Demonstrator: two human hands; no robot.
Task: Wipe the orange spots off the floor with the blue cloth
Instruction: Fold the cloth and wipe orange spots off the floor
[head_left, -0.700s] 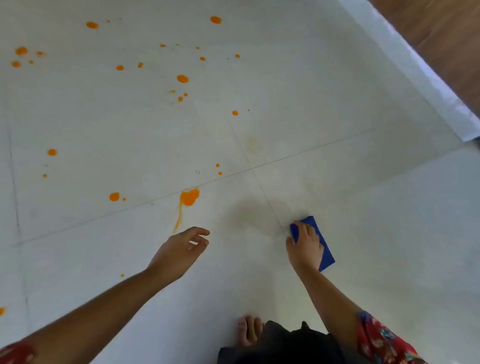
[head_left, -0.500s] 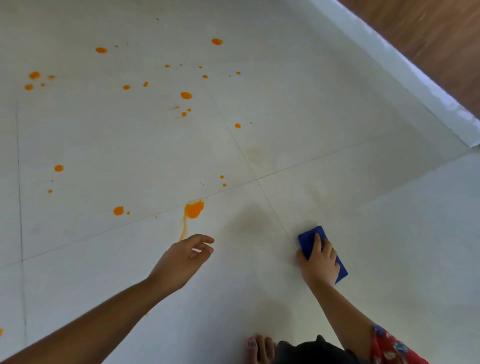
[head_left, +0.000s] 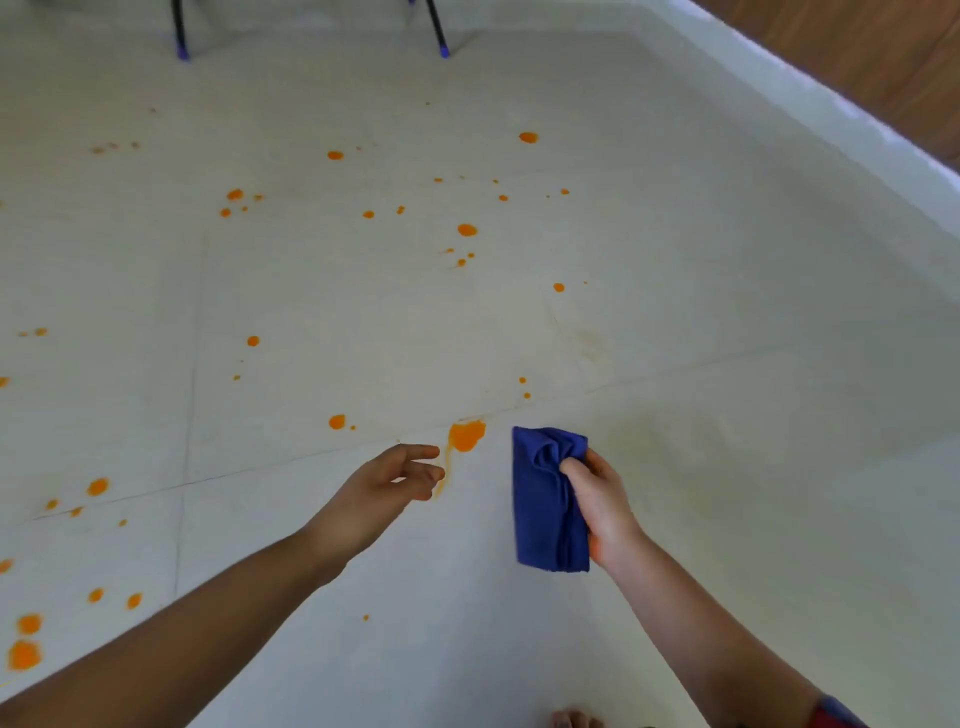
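Right hand (head_left: 602, 499) grip closed tight on the blue cloth (head_left: 545, 509): fingers & thumb curled round its right edge, fabric bunched near the top, the rest a long folded strip on the hand's left side. Can't tell if the cloth touches the floor (head_left: 727, 312). Left hand (head_left: 384, 483) grip loose, fingers half curled w/ gaps btwn them, holding nothing, fingertips just beside the thin orange trail running down from the biggest orange spot (head_left: 466, 435). That spot sits btwn the 2 hands, just up-left of the cloth's top corner, by a tile joint. Smaller orange spots (head_left: 466, 229) lie scattered over the tiles ahead & to the left, incl. a cluster at the lower left edge. Tile right of the cloth shows faint yellowish smears. A white raised border (head_left: 831, 104) runs diagonally across the upper right, w/ a brown wood surface (head_left: 883, 41) beyond it. 2 thin dark legs (head_left: 439, 31) w/ blue tips stand at the top edge, well apart from the hands.
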